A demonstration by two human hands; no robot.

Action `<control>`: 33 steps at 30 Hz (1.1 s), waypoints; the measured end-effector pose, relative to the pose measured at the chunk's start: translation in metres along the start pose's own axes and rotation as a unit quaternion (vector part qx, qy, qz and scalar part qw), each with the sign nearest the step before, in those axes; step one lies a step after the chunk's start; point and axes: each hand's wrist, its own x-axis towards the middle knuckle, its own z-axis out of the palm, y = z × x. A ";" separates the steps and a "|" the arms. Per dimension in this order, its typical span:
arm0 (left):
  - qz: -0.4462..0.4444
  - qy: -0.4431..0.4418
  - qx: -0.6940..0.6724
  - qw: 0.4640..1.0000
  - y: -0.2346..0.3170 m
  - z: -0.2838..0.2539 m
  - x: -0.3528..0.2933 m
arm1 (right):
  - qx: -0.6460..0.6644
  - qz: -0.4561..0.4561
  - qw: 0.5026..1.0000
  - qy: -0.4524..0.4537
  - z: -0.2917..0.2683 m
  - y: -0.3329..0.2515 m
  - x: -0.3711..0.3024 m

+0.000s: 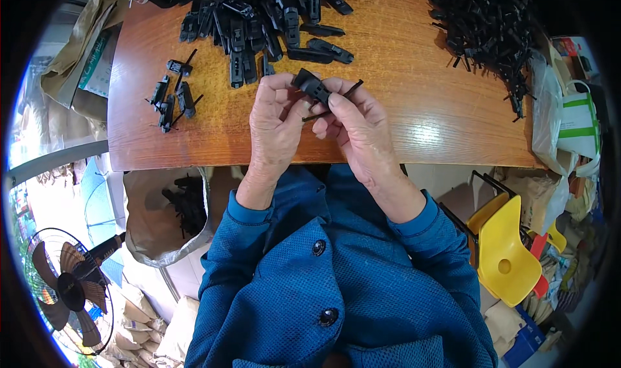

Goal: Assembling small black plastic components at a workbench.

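Note:
Between both hands, above the near edge of the wooden table, I hold a black plastic part with thin dark prongs sticking out on its right side. My left hand pinches its left end between thumb and fingers. The fingers of my right hand close on its right end, the thumb pressing on its face. What exactly the part is, I cannot make out. Beyond my hands lies a heap of long black plastic pieces. Several black parts with thin prongs lie to the left.
A large pile of small black pieces covers the table's far right. Below the left edge hangs an open bag with black parts inside. A fan stands at lower left, a yellow chair at right, beside a white-green bag.

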 end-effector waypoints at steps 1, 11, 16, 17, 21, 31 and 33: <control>-0.002 -0.003 -0.011 1.000 0.001 0.002 0.002 | -0.013 -0.007 1.000 -0.007 -0.003 0.000 0.001; 0.001 0.033 0.029 0.999 -0.005 0.038 0.017 | 0.085 0.034 0.995 -0.036 -0.037 -0.018 0.016; -0.011 0.027 0.080 0.996 -0.015 0.060 0.028 | 0.104 0.017 0.994 0.008 -0.055 -0.023 0.028; -0.021 0.024 0.096 0.995 -0.016 0.064 0.030 | 0.108 0.018 0.994 0.010 -0.058 -0.025 0.030; 0.009 0.017 0.073 0.997 -0.025 0.078 0.044 | 0.062 -0.010 0.998 0.026 -0.068 -0.038 0.039; -0.027 0.023 0.010 0.999 -0.017 0.119 0.065 | -0.279 -0.138 0.950 0.032 -0.108 -0.077 0.046; -0.031 -0.015 0.017 0.999 -0.008 0.127 0.065 | -0.283 -0.182 0.942 0.005 -0.119 -0.085 0.046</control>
